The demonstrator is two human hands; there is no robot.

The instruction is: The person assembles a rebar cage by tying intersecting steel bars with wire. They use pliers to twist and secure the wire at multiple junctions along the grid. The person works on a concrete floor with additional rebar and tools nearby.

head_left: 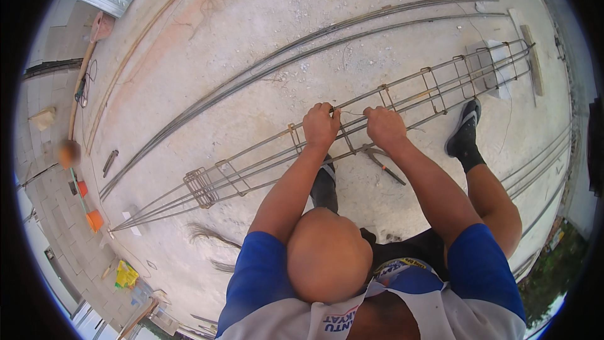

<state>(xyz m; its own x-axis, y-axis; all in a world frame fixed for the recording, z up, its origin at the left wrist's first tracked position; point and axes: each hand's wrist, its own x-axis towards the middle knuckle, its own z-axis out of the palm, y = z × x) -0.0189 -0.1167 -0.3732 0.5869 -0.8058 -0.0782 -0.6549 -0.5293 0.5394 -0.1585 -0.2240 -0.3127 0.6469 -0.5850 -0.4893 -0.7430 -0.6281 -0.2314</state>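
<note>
The pale concrete floor (pixel 154 97) carries scattered grit, so anything resting on it could shift if pushed. The cage (pixel 352 128) of steel bars crosses it in front of the squatting person, from lower left to upper right. Two groups of loose bars (pixel 189 116) lie beyond it, well apart; a foot set there could roll on them.

Near its right end the cage passes over a white block (pixel 501 74). If the cage is knocked sideways, it might slide on that support. The hoops (pixel 200 187) bunched at the left end could also slip along the bars if the cage is jolted and they are loose, which I cannot judge from here.

The right foot (pixel 467 129) and the left foot (pixel 325 179) are both close to the near bar, so a rolling cage could catch the toes.

The left hand (pixel 321 126) has its fingers bent at the upper bar; whether they grip it is hidden. The right hand (pixel 385 128) pinches a thin wire that spans the gap between the hands. The pincers (pixel 385 165) lie with handles apart beside the near bar, where a forearm could brush them. The wire (pixel 352 113) could snap if over-pulled, or its end could prick a finger if it springs back.
</note>
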